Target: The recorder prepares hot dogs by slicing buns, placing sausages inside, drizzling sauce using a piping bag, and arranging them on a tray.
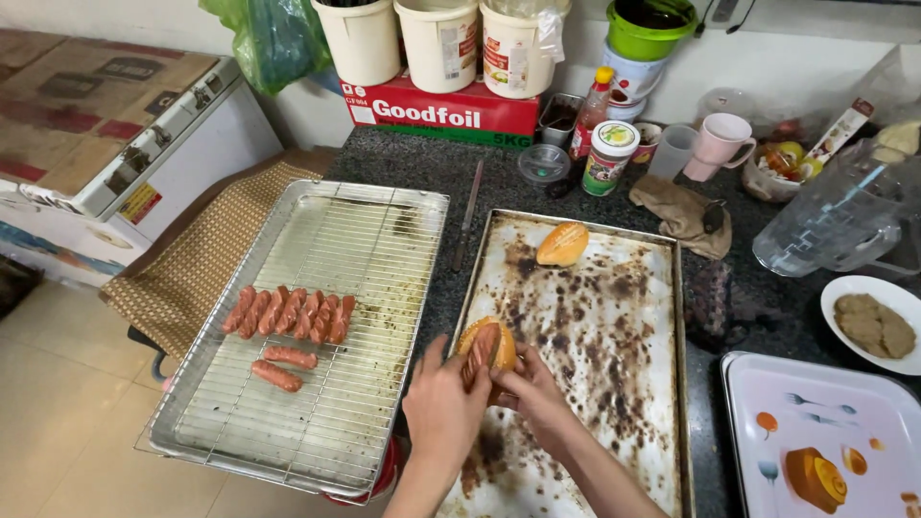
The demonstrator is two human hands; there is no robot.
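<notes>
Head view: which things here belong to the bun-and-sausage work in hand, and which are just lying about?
In use:
left hand and right hand, together holding the split bun with a sausage in it
sausages on the wire rack
stained baking tray
second bun

Lying about:
pink mug
clear jug
plate of patties
white buckets

Left hand (443,408) and right hand (531,391) together hold a split bun (486,351) with a sausage in it, over a stained baking tray (614,384). A second bun (562,244) lies on the tray's far end. Sausages (289,314) rest on a wire rack (374,240) to the left, on the dark table (499,182).
</notes>
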